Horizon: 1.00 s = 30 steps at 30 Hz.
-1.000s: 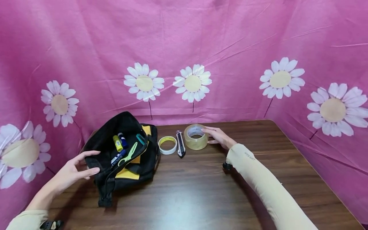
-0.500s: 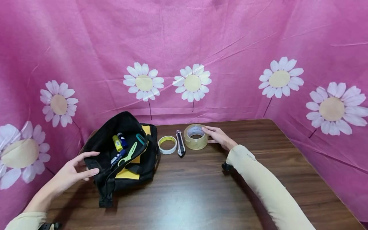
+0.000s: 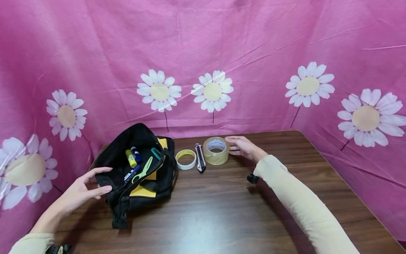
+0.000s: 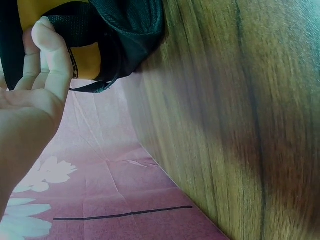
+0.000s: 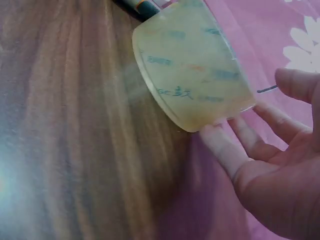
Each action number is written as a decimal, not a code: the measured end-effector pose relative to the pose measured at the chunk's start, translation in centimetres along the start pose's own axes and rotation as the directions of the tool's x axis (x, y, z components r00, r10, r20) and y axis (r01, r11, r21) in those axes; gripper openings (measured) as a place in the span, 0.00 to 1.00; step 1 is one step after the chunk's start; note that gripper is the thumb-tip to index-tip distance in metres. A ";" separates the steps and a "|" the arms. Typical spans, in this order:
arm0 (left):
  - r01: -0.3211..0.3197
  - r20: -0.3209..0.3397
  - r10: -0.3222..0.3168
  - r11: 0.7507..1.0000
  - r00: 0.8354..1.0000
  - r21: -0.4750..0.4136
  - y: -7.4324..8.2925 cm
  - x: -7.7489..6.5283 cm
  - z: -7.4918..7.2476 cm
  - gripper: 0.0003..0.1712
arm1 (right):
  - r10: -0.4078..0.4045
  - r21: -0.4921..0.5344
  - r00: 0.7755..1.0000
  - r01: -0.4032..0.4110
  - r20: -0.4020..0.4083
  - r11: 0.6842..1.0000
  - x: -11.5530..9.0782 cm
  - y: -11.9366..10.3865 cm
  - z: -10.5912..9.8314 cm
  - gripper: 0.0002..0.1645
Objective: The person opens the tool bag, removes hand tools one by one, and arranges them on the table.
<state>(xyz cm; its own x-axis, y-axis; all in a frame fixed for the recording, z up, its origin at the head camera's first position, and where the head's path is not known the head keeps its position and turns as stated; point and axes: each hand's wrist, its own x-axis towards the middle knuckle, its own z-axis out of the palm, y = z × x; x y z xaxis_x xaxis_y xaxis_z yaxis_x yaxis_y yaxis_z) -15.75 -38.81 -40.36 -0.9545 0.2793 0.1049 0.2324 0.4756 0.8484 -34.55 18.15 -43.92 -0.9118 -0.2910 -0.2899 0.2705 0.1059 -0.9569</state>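
Observation:
My left hand (image 3: 80,188) pinches the left edge of the open mouth of a black and yellow bag (image 3: 108,155). Inside the bag lie a yellow stick (image 3: 130,158), a blue stick (image 3: 136,155), a blue marker-like tube (image 3: 131,174), light green scissors (image 3: 146,167) and a teal item (image 3: 156,153). A wide roll of clear packing tape (image 3: 216,158) lies flat on the table. At its right side is my right hand (image 3: 245,146); in the right wrist view its fingertips (image 5: 212,132) are at the tape's edge, with the thumb (image 5: 297,85) raised away from it.
Left of the packing tape lie a box cutter (image 3: 200,158) and a narrow white tape roll (image 3: 185,166) with a yellow core, beside the bag. The wooden table (image 3: 222,211) ends at a pink flowered cloth (image 3: 260,88) behind.
My right hand has eased slightly right, its thumb leaving the packing tape's top rim. The tape stays where it was. The left hand keeps holding the bag's edge.

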 end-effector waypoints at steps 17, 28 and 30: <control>-0.012 0.014 0.013 1.000 1.000 -0.021 -0.1 0.0 0.1 0.34 | -0.272 -0.388 0.962 0.260 0.024 0.884 -0.1 -7.0 5.7 0.24; 0.011 0.014 -0.010 1.000 1.000 -0.021 0.1 0.0 0.2 0.34 | -0.308 -0.060 0.915 0.334 0.261 0.941 -1.0 -10.4 15.4 0.25; 0.010 0.021 -0.009 1.000 1.000 -0.029 0.2 0.2 0.3 0.34 | -0.321 -0.038 0.891 0.351 0.322 0.935 -1.2 -11.5 17.5 0.25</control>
<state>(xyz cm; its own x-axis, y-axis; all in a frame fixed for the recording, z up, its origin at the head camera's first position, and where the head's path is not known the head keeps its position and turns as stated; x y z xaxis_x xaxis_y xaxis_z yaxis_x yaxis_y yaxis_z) -15.83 -38.40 -40.33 -0.9524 0.2925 0.0857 0.2172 0.4542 0.8640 -31.21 0.62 -32.87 -0.7995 -0.5990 0.0436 -0.0790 0.0329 -0.9963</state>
